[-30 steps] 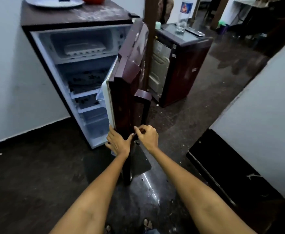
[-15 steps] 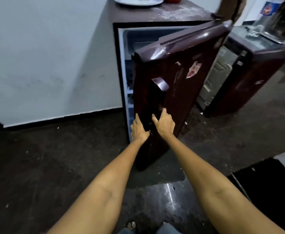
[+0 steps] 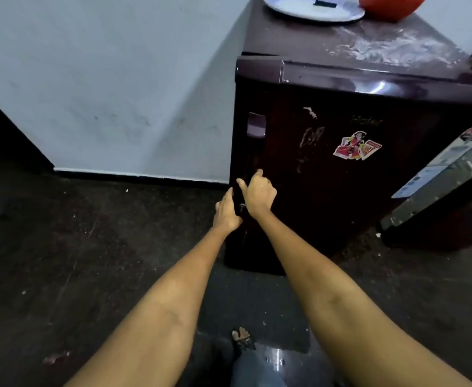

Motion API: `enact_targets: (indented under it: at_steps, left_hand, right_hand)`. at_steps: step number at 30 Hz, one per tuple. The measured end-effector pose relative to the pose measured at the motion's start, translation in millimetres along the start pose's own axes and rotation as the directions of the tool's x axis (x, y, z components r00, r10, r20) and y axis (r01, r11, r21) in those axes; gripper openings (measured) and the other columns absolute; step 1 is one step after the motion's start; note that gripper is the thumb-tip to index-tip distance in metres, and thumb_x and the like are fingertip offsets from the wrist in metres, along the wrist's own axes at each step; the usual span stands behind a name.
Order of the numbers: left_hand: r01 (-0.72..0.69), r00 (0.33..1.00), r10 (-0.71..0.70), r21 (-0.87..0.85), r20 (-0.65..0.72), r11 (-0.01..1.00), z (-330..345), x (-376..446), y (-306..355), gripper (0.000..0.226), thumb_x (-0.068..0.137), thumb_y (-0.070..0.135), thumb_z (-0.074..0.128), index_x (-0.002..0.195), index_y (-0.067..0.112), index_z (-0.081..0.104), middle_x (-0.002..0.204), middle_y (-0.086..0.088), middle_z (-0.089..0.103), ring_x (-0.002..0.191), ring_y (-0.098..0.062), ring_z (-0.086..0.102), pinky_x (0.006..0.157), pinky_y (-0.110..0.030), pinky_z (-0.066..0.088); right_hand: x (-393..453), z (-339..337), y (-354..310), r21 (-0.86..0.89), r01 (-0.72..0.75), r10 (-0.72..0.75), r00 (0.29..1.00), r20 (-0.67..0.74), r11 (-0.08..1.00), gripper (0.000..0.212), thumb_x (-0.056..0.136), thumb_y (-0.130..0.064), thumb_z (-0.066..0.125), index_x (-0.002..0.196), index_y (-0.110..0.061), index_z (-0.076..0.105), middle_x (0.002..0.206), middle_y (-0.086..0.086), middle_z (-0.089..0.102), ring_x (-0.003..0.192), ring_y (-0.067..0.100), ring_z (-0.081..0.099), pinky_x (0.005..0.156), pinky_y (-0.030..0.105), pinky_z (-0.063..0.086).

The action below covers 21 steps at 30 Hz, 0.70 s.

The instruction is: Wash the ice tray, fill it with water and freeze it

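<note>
The dark maroon fridge [image 3: 341,191] stands against the white wall with its door shut, so the ice tray inside is hidden. Both my hands are at the door's left edge, below the vertical handle [image 3: 255,129]. My left hand [image 3: 226,210] lies flat against that edge. My right hand [image 3: 258,195] presses on the door front, fingers loosely curled, thumb and forefinger raised. A small metal key [image 3: 242,206] shows in the door between the two hands. Neither hand holds anything.
On the fridge top sit a white plate [image 3: 313,9] and a red bowl [image 3: 391,7]. A dark washing machine [image 3: 438,196] stands close on the right. The floor [image 3: 89,261] is dark and speckled, with a wet shine near my feet.
The fridge door has swung from wide open to fully shut under my hands. My view has moved round to face the door front.
</note>
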<state>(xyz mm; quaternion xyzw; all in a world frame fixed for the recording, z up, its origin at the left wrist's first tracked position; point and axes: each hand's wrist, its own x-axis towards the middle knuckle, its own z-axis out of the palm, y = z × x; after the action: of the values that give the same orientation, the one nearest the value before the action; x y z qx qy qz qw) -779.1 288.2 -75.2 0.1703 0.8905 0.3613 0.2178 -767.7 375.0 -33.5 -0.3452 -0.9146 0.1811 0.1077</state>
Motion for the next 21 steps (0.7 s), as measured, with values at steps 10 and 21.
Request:
enact_targets:
  at_steps: [10, 21]
  left_hand:
    - [0.067, 0.982, -0.091, -0.142, -0.166, 0.988, 32.0, 32.6, 18.2, 0.06, 0.09, 0.018, 0.06, 0.144, 0.006, 0.035, 0.13, -0.016, 0.058, 0.122, -0.031, 0.055, 0.097, -0.044, 0.049]
    - [0.24, 0.941, -0.264, -0.133, -0.212, 0.962, 57.4, -25.7, -16.4, 0.067, 0.089, -0.002, 0.052, 0.149, 0.011, 0.026, 0.149, -0.008, 0.039, 0.138, -0.024, 0.036, 0.114, -0.034, 0.035]
  right_hand:
    - [23.6, 12.4, 24.9, -0.021, 0.219, -0.219, 0.975, 0.025, 0.975, 0.059, 0.089, -0.058, 0.045, 0.104, -0.001, 0.052, 0.088, 0.016, 0.066, 0.08, 0.029, 0.066, 0.059, 0.038, 0.051]
    - [-5.6, 41.7, 47.3, 0.128, 0.208, -0.222, 0.969, 0.105, 0.97, 0.057, 0.094, -0.026, 0.052, 0.142, -0.007, 0.029, 0.125, 0.015, 0.052, 0.113, 0.028, 0.055, 0.073, 0.04, 0.053]
